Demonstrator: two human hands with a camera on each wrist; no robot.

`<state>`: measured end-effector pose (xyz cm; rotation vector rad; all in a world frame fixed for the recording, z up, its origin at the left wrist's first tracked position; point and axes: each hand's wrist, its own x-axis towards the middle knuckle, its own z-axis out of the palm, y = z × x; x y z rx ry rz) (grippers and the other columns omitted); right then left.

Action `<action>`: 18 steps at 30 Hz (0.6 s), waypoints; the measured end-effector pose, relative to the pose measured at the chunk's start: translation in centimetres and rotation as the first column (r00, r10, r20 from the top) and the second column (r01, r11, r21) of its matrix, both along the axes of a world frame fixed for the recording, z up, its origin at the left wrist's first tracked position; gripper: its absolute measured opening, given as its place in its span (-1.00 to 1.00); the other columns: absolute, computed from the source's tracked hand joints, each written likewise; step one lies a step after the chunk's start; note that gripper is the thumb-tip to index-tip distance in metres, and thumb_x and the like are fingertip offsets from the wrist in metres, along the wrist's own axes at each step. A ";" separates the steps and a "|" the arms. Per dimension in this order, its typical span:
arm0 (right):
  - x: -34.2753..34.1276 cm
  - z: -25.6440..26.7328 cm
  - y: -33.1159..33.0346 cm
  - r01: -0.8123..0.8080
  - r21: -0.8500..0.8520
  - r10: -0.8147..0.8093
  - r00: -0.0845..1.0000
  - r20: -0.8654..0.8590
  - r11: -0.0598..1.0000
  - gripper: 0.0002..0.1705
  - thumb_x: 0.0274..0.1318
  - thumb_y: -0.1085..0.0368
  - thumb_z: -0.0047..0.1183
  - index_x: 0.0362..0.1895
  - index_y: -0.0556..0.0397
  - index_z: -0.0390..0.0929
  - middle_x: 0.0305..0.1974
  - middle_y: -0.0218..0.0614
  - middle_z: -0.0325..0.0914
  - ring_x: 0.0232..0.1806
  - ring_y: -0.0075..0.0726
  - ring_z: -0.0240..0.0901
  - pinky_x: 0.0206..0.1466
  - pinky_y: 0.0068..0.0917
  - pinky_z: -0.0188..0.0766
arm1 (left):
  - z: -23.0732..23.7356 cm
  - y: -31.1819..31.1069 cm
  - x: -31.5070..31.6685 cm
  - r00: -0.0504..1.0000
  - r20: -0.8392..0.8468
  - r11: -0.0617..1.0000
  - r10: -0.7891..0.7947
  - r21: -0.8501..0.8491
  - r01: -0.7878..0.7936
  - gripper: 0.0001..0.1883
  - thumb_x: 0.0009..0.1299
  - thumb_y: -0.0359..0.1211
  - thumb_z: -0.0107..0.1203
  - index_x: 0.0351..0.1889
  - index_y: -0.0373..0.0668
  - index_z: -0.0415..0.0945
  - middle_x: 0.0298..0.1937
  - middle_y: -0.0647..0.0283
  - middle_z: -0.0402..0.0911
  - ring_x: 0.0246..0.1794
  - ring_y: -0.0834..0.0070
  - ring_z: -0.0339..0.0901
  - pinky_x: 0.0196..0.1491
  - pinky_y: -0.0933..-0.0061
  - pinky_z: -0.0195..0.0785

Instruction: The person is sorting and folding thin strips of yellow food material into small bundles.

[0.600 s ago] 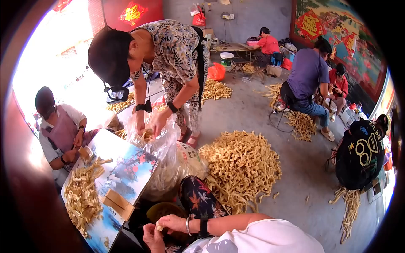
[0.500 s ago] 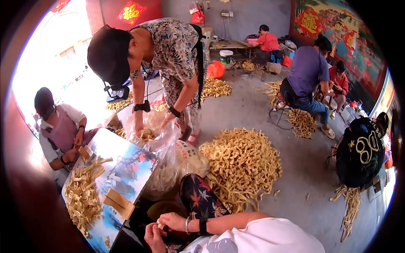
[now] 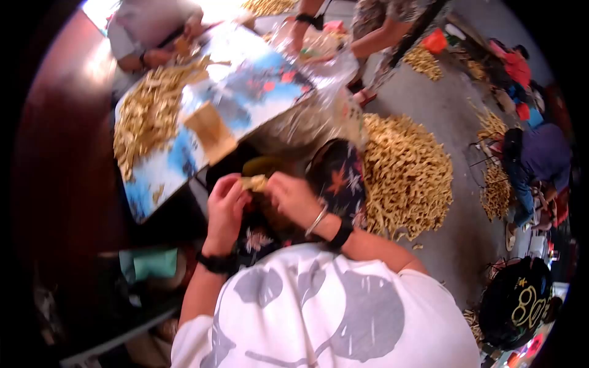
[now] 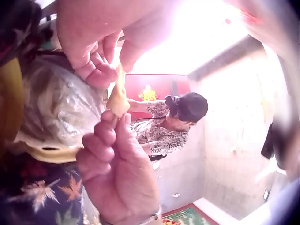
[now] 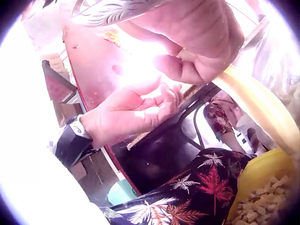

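Observation:
Between my two hands stretches a small pale yellow strip (image 4: 119, 96), with a thick fold or knot in its middle. My left hand (image 3: 226, 211) pinches one end between thumb and finger, at the top in the left wrist view. The other end is pinched by my right hand (image 3: 293, 197), which wears a silver bangle (image 3: 316, 221). Both hands are over my lap, above dark leaf-patterned trousers (image 5: 197, 183). Near my knee is a yellow bowl (image 5: 255, 171) holding many small pale pieces.
Left of my hands, a painted board (image 3: 230, 46) bears a heap of yellow strips (image 3: 153, 113) and a wooden block (image 3: 211, 132). Plastic bags (image 3: 300, 126) stand beyond my knee. A big pile of knotted strips (image 3: 408, 178) lies right. Other people sit or bend around the room.
The head view has swung down and left, so my hands and shirt now show higher and more fully. Both hands still hold a strip, now drawn out between them.

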<state>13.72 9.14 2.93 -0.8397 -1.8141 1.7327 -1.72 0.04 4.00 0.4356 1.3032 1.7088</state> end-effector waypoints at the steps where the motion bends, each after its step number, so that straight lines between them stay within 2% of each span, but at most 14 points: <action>1: -0.3 0.5 0.2 0.035 -0.118 -0.031 0.999 0.033 0.992 -0.82 0.37 0.27 -0.07 -0.26 0.10 0.50 -0.57 -0.34 0.52 -0.59 -0.56 0.47 -0.53 -0.48 0.45 | 0.4 0.8 1.0 0.990 0.131 0.999 0.053 -0.001 -0.054 -0.80 0.46 -0.44 0.09 0.02 -0.23 0.49 -0.24 0.32 0.58 -0.38 0.62 0.47 -0.23 0.57 0.39; 3: -0.8 0.8 -0.7 0.077 -0.096 -0.077 0.997 0.005 0.992 -0.85 0.35 0.28 -0.01 -0.22 0.10 0.52 -0.55 -0.39 0.55 -0.58 -0.61 0.48 -0.59 -0.58 0.43 | -0.8 0.0 2.3 0.979 0.158 0.986 -0.130 0.120 0.112 -0.76 0.46 -0.44 0.09 0.06 -0.23 0.48 -0.12 0.29 0.61 -0.26 0.58 0.54 -0.10 0.53 0.44; 4: -1.1 0.1 -1.0 0.081 -0.105 -0.085 0.996 -0.038 0.991 -0.86 0.32 0.31 0.03 -0.20 0.12 0.53 -0.52 -0.39 0.57 -0.55 -0.62 0.51 -0.63 -0.62 0.43 | -2.1 0.1 2.6 0.981 0.158 0.987 -0.110 0.135 0.089 -0.77 0.47 -0.43 0.09 0.06 -0.22 0.48 -0.10 0.29 0.61 -0.20 0.57 0.56 -0.06 0.52 0.44; 5: -1.2 -0.3 -0.9 0.066 -0.004 -0.066 0.997 -0.040 0.998 -0.86 0.31 0.30 0.04 -0.21 0.12 0.53 -0.50 -0.36 0.57 -0.53 -0.56 0.53 -0.59 -0.57 0.45 | -3.2 0.3 2.8 0.983 0.157 0.985 -0.097 0.158 0.072 -0.77 0.47 -0.42 0.08 0.06 -0.22 0.48 -0.08 0.28 0.62 -0.15 0.56 0.58 -0.03 0.52 0.44; 7: -1.0 -0.6 -0.9 0.041 0.187 -0.034 0.999 -0.039 0.982 -0.84 0.28 0.28 0.07 -0.22 0.12 0.54 -0.47 -0.31 0.59 -0.49 -0.43 0.57 -0.52 -0.47 0.49 | -2.8 0.0 2.6 0.995 0.081 0.994 -0.062 0.096 0.054 -0.79 0.49 -0.39 0.07 0.04 -0.20 0.50 -0.10 0.31 0.63 -0.11 0.60 0.57 -0.04 0.57 0.41; 8: -0.9 -2.3 0.1 0.010 0.546 -0.037 0.999 0.039 0.837 -0.77 0.21 0.21 0.15 -0.23 0.14 0.55 -0.43 -0.21 0.60 -0.39 -0.19 0.60 -0.34 -0.33 0.52 | -2.9 -0.1 2.2 0.997 0.049 0.996 -0.051 0.072 0.048 -0.79 0.50 -0.39 0.06 0.04 -0.20 0.51 -0.11 0.32 0.62 -0.12 0.61 0.56 -0.04 0.59 0.40; 11: -1.0 0.2 1.3 0.032 0.466 -0.113 0.983 0.146 0.884 -0.72 0.13 0.16 0.20 -0.29 0.16 0.57 -0.40 -0.13 0.60 -0.31 -0.04 0.59 -0.21 -0.25 0.49 | -3.2 -0.3 1.5 0.991 -0.099 0.995 -0.091 0.028 0.094 -0.77 0.51 -0.35 0.06 0.05 -0.22 0.51 -0.16 0.36 0.61 -0.19 0.64 0.53 -0.09 0.63 0.37; 12: -1.6 0.1 1.7 0.122 0.518 -0.142 0.990 -0.001 0.847 -0.70 0.17 0.15 0.17 -0.34 0.18 0.58 -0.40 -0.13 0.62 -0.35 -0.05 0.60 -0.25 -0.27 0.49 | -2.9 -0.2 1.7 0.983 -0.126 0.990 -0.135 0.025 0.139 -0.77 0.51 -0.34 0.06 0.05 -0.22 0.51 -0.18 0.37 0.61 -0.21 0.65 0.52 -0.11 0.63 0.36; 13: -1.9 -0.4 1.9 0.071 0.403 -0.084 0.996 0.015 0.912 -0.69 0.19 0.14 0.15 -0.34 0.19 0.58 -0.40 -0.12 0.62 -0.36 -0.04 0.60 -0.26 -0.27 0.49 | -2.9 -0.3 2.0 0.972 -0.149 0.983 -0.180 0.018 0.184 -0.77 0.51 -0.33 0.06 0.05 -0.22 0.52 -0.20 0.38 0.60 -0.23 0.66 0.51 -0.13 0.63 0.35; 14: -2.3 -1.1 2.1 0.019 0.283 -0.026 0.999 0.019 0.959 -0.68 0.21 0.14 0.13 -0.35 0.19 0.58 -0.40 -0.11 0.63 -0.37 -0.04 0.59 -0.27 -0.27 0.49 | -3.4 -0.4 2.0 0.959 -0.194 0.978 -0.208 -0.026 0.207 -0.77 0.52 -0.32 0.06 0.03 -0.24 0.53 -0.27 0.42 0.56 -0.37 0.74 0.40 -0.27 0.68 0.27; 15: -2.6 -1.3 2.1 -0.036 0.158 0.034 0.999 0.013 0.987 -0.67 0.23 0.13 0.11 -0.35 0.19 0.58 -0.40 -0.10 0.63 -0.39 -0.03 0.59 -0.28 -0.27 0.49 | -3.1 -0.6 2.0 0.970 -0.126 0.978 -0.209 -0.044 0.205 -0.77 0.52 -0.32 0.06 0.02 -0.23 0.53 -0.30 0.43 0.54 -0.41 0.76 0.36 -0.33 0.70 0.23; 17: -3.0 -1.3 2.0 0.014 0.283 -0.028 0.999 0.046 0.959 -0.67 0.29 0.15 0.03 -0.32 0.19 0.58 -0.43 -0.08 0.62 -0.37 -0.04 0.62 -0.29 -0.26 0.50 | -2.3 -1.1 2.0 0.981 0.011 0.977 -0.195 -0.079 0.196 -0.79 0.52 -0.31 0.06 -0.02 -0.23 0.54 -0.36 0.46 0.50 -0.49 0.80 0.28 -0.43 0.73 0.16; 18: -3.2 -1.2 2.0 0.044 0.336 -0.067 0.996 0.056 0.941 -0.68 0.30 0.16 0.02 -0.32 0.19 0.58 -0.43 -0.08 0.62 -0.36 -0.05 0.62 -0.29 -0.26 0.50 | -2.4 -1.3 1.9 0.978 -0.043 0.974 -0.204 -0.109 0.198 -0.80 0.51 -0.31 0.07 -0.05 -0.23 0.54 -0.38 0.47 0.48 -0.51 0.81 0.25 -0.46 0.73 0.11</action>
